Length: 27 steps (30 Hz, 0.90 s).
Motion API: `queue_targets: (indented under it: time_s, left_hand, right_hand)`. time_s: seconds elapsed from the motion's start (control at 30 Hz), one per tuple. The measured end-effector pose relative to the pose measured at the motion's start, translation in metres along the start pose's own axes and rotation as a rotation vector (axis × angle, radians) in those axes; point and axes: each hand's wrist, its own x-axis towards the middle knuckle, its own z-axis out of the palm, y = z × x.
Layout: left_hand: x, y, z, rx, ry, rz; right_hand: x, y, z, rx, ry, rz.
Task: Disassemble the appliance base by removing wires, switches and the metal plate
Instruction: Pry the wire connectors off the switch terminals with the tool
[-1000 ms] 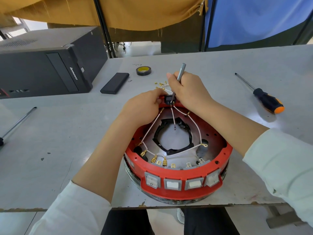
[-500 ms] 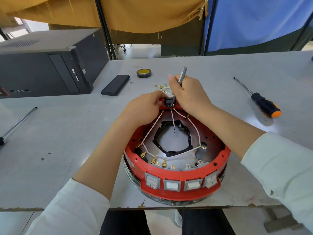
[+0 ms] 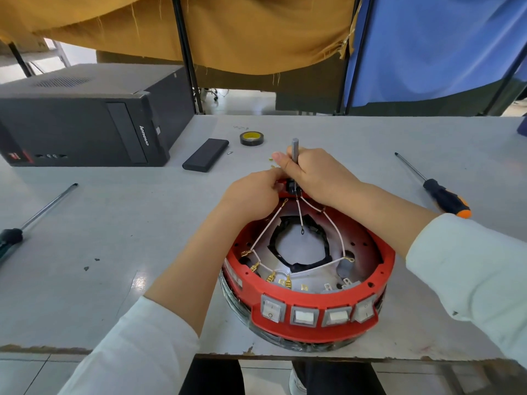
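Grey table [image 3: 114, 223], black switch [image 3: 291, 186] between fingers [image 3: 273, 178]

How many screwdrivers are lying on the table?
2 lie loose: one with an orange-tipped handle at the right, one with a dark handle at the left edge. The right hand also grips a grey tool, which I cannot identify.

The base [image 3: 309, 292] is red, with four white switches [image 3: 316, 313] framed in grey along its near side. White wires [image 3: 265, 228] end in gold terminals [image 3: 269, 277]. Far right lies a black-and-orange screwdriver [image 3: 445, 196]. The tape [image 3: 251, 138] is black and yellow, the computer [image 3: 85, 124] black.
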Motion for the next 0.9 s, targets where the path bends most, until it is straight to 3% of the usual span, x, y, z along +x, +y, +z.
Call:
queue_targets:
  time_s: [0.07,0.23,0.43,0.6,0.9]
  left_hand:
    - [0.001,0.000,0.000,0.021,-0.004,-0.010]
    - [-0.001,0.000,0.001,0.012,0.023,0.023]
    - [0.000,0.000,0.001,0.023,0.022,0.014]
    - [0.001,-0.001,0.001,0.019,0.033,0.027]
    - [0.003,-0.003,0.003,-0.004,0.039,0.024]
  right_hand:
    - [0.000,0.000,0.003,-0.079,-0.029,-0.020]
    - [-0.006,0.007,0.010,-0.059,0.117,-0.051]
    - [-0.004,0.005,0.013,-0.175,0.116,-0.089]
    - [0.004,0.006,0.014,-0.115,0.137,0.019]
    - [-0.003,0.010,0.010,0.072,0.181,0.012]
